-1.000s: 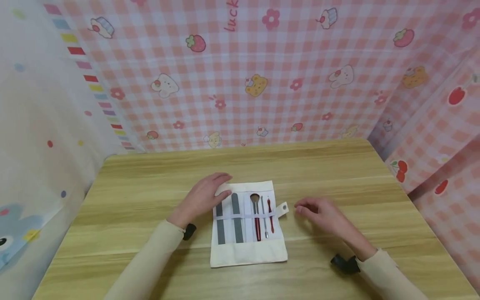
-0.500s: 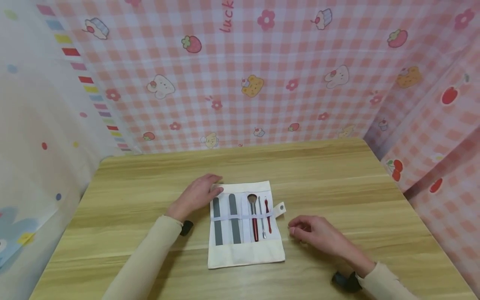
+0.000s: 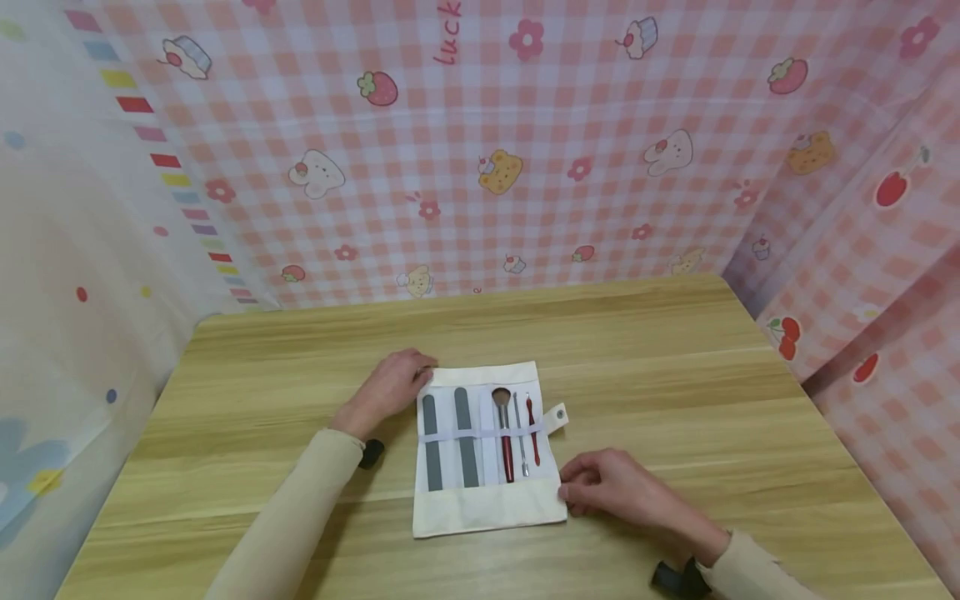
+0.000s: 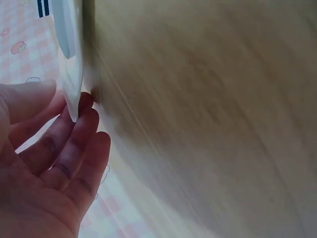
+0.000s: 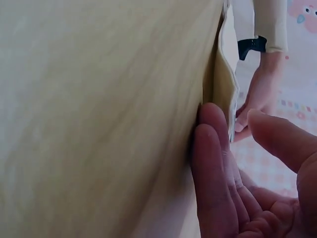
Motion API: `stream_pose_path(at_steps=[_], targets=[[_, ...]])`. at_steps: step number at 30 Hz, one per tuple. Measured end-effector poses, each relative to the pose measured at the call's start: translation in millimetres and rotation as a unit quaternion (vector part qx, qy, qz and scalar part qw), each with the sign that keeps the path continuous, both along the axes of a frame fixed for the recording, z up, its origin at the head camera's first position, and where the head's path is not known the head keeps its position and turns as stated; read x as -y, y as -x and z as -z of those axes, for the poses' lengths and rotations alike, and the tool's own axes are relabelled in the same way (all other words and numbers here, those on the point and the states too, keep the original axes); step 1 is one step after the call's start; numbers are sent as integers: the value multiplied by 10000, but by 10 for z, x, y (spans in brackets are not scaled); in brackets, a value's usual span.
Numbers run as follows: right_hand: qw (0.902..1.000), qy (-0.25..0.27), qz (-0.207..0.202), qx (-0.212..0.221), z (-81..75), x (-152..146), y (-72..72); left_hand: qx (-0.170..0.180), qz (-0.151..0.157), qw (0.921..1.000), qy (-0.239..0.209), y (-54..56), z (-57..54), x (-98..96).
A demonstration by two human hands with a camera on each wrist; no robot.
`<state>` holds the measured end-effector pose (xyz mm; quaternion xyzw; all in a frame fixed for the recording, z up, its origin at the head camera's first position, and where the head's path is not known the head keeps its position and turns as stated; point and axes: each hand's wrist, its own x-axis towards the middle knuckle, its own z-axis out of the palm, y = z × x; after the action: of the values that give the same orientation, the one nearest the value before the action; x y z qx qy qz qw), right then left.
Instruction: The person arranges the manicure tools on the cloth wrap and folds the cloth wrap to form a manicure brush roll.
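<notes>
A cream cloth tool roll (image 3: 487, 510) lies unfolded on the wooden table. An elastic strap crosses two dark grey flat strips like nail files (image 3: 466, 450), a brush (image 3: 507, 454) with a red handle, a thin metal tool (image 3: 521, 446) and a slim red tool (image 3: 533, 433). My left hand (image 3: 386, 387) is at the roll's far left corner; its fingers (image 4: 79, 148) reach beneath the corner, thumb close above. My right hand (image 3: 618, 487) touches the near right edge. Its fingers (image 5: 210, 163) are under the cloth's edge, with the thumb apart from it.
A snap tab (image 3: 557, 418) sticks out from the roll's right side. The wooden table (image 3: 637, 358) extends all round it. Behind the table hangs a pink checked curtain (image 3: 450, 117), with more printed cloth on both sides. A black wrist mount (image 3: 681, 579) sits on the right wrist.
My right hand has moved nearer and leftward, from beside the snap tab to the roll's near right edge. My left hand has slid off the top of the roll to its far left corner.
</notes>
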<state>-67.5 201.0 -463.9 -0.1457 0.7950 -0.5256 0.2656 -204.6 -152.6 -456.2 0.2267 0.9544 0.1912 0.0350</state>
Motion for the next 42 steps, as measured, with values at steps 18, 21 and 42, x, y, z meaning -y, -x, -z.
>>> stream_pose_path(at_steps=[18, 21, 42], targets=[[9990, -287, 288, -176, -14, 15, 113, -140, -181, 9994, -241, -143, 30, 294], [9983, -333, 294, -368, -14, -7, 169, -67, -253, 9995, -198, -211, 19, 333], [9889, -829, 846, -901, 6, -73, 533, 101, -82, 9998, -178, -664, 3, 450]])
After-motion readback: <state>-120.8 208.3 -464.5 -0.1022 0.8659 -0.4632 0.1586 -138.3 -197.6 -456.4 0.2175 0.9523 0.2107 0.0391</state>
